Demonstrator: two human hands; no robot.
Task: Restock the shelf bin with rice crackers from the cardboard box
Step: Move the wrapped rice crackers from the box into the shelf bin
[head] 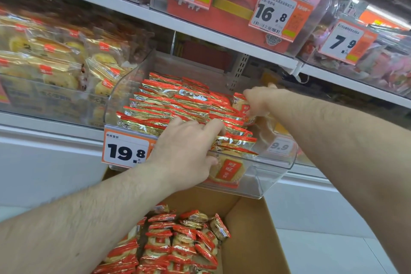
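Brown cardboard box sits below; left hand presses red-and-gold cracker packets flat, right hand pinches one at the clear plastic bin's right edge; align rows snugly.

Single head-worn view, close, angled forward over both forearms toward the shelf bin.

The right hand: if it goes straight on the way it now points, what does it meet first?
Probably the rice cracker packets stacked in the clear bin: the right hand points left across them, already pinching one packet. Depth is uncertain.
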